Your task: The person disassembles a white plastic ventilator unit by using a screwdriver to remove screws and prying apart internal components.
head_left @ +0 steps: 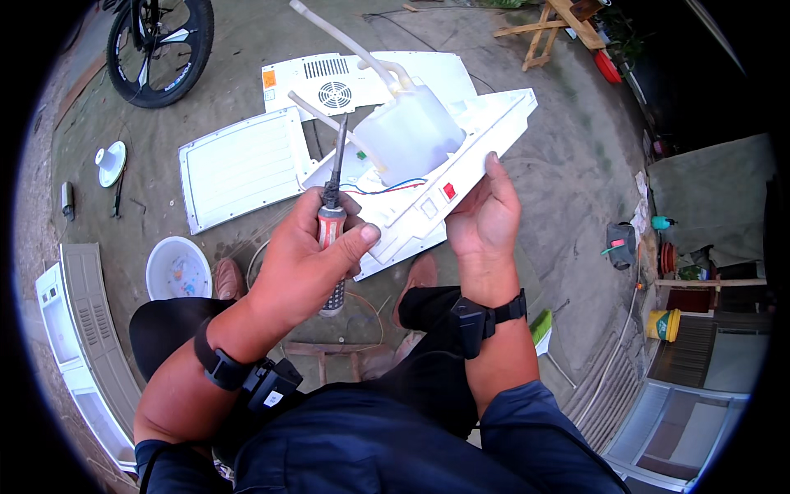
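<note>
My left hand [300,255] is closed round the red and grey handle of a screwdriver [332,226], its dark shaft pointing up and away. The thumb of that hand lies by the near edge of a white plastic appliance panel [485,144]. My right hand [485,216] grips this panel's right side from below, thumb up along its edge. The panel is tilted and carries a red switch [448,191] with red and blue wires [395,187] behind it. A translucent plastic tank [411,132] with pale hoses [346,37] sits against the panel's inner side.
White casing panels lie on the ground beyond my hands, one flat cover [243,169] and one vented panel [288,78]. A white bucket [151,276] with small parts inside stands left. A wheel [160,53] is far left, a wooden stand [539,37] far right.
</note>
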{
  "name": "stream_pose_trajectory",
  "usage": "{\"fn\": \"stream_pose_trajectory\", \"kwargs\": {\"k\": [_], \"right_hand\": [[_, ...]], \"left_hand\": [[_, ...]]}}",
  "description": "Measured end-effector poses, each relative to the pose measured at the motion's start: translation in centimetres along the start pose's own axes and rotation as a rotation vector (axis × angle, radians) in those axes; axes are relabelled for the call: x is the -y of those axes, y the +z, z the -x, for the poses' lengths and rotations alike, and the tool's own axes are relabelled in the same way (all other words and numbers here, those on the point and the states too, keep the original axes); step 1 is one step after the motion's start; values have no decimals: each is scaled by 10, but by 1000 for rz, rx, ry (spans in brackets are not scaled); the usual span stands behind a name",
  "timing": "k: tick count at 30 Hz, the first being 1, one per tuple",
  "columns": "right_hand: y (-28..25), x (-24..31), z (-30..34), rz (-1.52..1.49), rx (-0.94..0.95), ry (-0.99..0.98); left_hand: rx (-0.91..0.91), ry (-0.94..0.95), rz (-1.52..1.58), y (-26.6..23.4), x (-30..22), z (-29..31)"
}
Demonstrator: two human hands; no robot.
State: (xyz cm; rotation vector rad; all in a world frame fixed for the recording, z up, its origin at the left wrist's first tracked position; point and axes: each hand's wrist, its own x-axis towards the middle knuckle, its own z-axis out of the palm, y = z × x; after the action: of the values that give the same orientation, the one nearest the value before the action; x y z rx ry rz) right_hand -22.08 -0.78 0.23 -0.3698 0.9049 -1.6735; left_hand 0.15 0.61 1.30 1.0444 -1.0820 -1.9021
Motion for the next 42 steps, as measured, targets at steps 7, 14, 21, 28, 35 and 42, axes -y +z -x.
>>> {"fn": "stream_pose_trajectory", "kwargs": {"k": [7,14,21,28,35,42], "right_hand": [[-1,-1,-3,-58,-22,-62],[-1,1,-2,-84,-13,-51],[-6,3,-6,-179,-20,-35],[-11,8,-10,-161,-57,-39],[-23,12,-14,-122,-23,-54],[-23,16,-14,-134,-65,-82]], "left_hand": [[-65,144,-34,-3,3,2],[-97,148,-104,-6,5,1],[-105,183,-303,-9,7,2],[-95,219,-435,-9,9,4],[-64,227,-536,-9,6,6],[96,349,-839,-15,-4,10]]}}
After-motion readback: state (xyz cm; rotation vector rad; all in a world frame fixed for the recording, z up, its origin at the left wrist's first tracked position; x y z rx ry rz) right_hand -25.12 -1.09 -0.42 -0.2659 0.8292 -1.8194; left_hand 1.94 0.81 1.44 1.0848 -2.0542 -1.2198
